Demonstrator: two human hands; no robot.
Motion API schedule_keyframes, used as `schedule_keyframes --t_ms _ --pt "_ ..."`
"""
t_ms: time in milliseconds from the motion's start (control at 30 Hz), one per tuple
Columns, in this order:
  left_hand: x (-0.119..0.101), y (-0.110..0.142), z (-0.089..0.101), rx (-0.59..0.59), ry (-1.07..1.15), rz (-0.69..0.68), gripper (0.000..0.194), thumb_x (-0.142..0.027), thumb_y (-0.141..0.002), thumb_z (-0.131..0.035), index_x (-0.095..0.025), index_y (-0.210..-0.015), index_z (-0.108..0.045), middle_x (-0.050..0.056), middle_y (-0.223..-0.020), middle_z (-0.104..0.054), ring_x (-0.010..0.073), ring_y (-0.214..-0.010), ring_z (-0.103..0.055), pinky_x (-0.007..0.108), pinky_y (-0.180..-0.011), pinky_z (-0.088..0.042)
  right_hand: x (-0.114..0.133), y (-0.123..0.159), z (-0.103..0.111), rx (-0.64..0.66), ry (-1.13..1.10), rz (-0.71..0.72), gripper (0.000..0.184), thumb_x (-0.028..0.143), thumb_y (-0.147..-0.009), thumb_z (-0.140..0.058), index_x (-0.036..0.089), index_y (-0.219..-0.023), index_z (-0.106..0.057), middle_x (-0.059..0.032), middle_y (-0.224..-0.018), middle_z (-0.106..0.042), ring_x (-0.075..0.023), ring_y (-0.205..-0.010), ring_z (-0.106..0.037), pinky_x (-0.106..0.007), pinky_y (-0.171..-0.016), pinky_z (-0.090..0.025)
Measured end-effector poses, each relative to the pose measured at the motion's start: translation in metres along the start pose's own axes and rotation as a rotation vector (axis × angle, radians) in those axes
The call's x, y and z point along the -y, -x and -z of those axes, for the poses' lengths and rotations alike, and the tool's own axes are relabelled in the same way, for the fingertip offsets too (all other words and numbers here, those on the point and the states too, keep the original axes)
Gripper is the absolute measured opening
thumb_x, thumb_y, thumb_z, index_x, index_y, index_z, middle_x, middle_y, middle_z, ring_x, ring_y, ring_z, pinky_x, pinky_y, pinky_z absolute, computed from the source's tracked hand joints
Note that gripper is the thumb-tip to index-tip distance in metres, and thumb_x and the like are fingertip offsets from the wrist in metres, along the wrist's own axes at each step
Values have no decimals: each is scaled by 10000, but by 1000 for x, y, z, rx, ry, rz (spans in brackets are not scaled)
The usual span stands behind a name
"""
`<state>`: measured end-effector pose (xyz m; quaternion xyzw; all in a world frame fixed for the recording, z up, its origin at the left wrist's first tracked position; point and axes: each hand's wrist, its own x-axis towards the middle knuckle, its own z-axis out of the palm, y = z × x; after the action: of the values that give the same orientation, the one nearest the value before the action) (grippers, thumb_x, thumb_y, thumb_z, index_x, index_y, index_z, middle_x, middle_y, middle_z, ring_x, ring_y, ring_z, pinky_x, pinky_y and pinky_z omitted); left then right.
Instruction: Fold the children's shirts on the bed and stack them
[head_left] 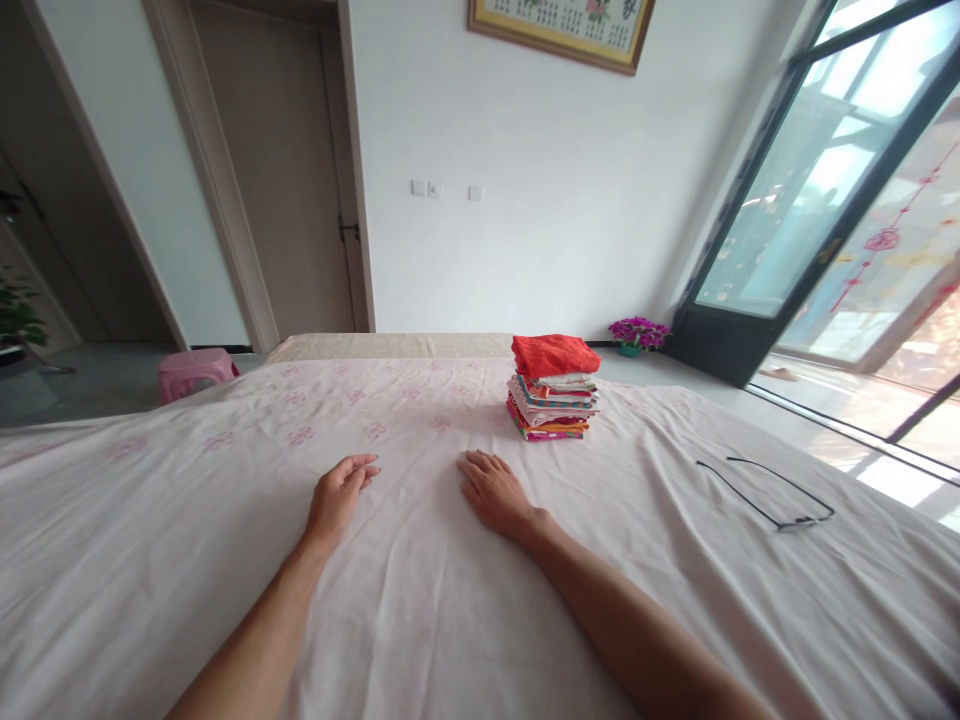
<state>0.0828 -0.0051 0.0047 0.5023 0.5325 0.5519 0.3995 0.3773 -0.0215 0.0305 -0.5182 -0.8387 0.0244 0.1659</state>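
My left hand [340,497] hovers at or rests on the white cloth, turned on its side with the fingers stretched forward and nothing in them. Palm down on the flower-patterned white cloth [405,620] lies my right hand [495,490], its fingers extended and empty. Just beyond the right hand stands a stack of folded cloths [553,402] in several colours. A folded red cloth [555,354] tops the stack. Neither hand touches it.
Eyeglasses [795,520] lie on the cloth at the right. A pink stool [196,372] stands beyond the left edge. Purple flowers in a pot [639,333] sit on the floor near a glass door [795,190]. A closed brown door [270,170] is at the back left.
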Motion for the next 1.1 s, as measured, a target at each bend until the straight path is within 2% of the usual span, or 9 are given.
schedule_keyframes --t_ms 133,267,500,600,733,833,967,1033,1100 --pt "-4 2 -1 4 -17 -12 450 -473 -792 -594 -135 -1075 -683 112 -942 -745 224 -952 -678 377 -949 -485 -1 1 1 -26 -44 33 407 282 -946 -475 205 -1330 -587 -98 -1416 -540 -238 -1330 -452 -398 -1147 -286" --pt "-6 1 -1 8 -28 2 449 -472 -793 -583 -142 -1082 -678 108 -949 -745 218 -949 -676 369 -938 -491 -10 0 16 -96 -149 11 350 205 -915 -481 229 -1215 -660 -61 -1253 -663 -204 -1146 -605 -316 -1004 -437" --pt "-8 0 -2 -16 6 24 434 -442 -769 -591 -136 -1064 -681 107 -934 -744 203 -912 -682 349 -905 -509 -54 -36 113 -589 120 -172 434 121 -877 -437 221 -1254 -630 -78 -1260 -647 -241 -1154 -555 -363 -995 -409" --pt "-8 0 -3 -24 15 26 417 -429 -768 -589 -135 -1049 -681 105 -931 -741 198 -910 -681 339 -898 -513 -81 -56 152 -586 358 -237 568 81 -794 -513 214 -1344 -560 -101 -1393 -546 -298 -1288 -424 -434 -1037 -346" --pt "-6 -2 -3 -20 3 16 408 -426 -782 -573 -138 -1051 -679 102 -934 -737 199 -910 -681 339 -886 -517 -112 -73 180 -367 506 -312 600 100 -754 -577 217 -1342 -546 -128 -1360 -551 -317 -1244 -439 -437 -985 -364" --pt "-5 -3 -3 -17 -2 12 404 -419 -784 -567 -138 -1052 -679 101 -928 -734 203 -917 -680 342 -879 -519 -118 -79 188 -274 483 -389 380 144 -812 -541 197 -1173 -646 -139 -1174 -638 -290 -1097 -532 -376 -869 -410" --pt "-6 -3 -3 -21 8 10 393 -411 -781 -564 -140 -1041 -681 102 -932 -731 204 -930 -678 331 -856 -527 -90 -73 179 -483 327 -415 317 254 -824 -564 182 -1118 -657 -122 -1114 -659 -261 -968 -585 -329 -780 -414" --pt "-8 -3 -3 -29 15 7 382 -401 -777 -566 -142 -1032 -684 101 -930 -730 202 -930 -678 323 -842 -531 -66 -63 164 -595 173 -357 350 332 -830 -577 177 -1136 -644 -114 -1109 -666 -242 -913 -600 -310 -740 -417" --pt "-9 -2 -4 -39 18 6 375 -394 -774 -570 -144 -1028 -686 98 -924 -731 200 -925 -681 318 -832 -534 -44 -52 143 -482 -62 -189 322 405 -853 -578 187 -1073 -665 -70 -953 -698 -204 -802 -614 -279 -688 -418"
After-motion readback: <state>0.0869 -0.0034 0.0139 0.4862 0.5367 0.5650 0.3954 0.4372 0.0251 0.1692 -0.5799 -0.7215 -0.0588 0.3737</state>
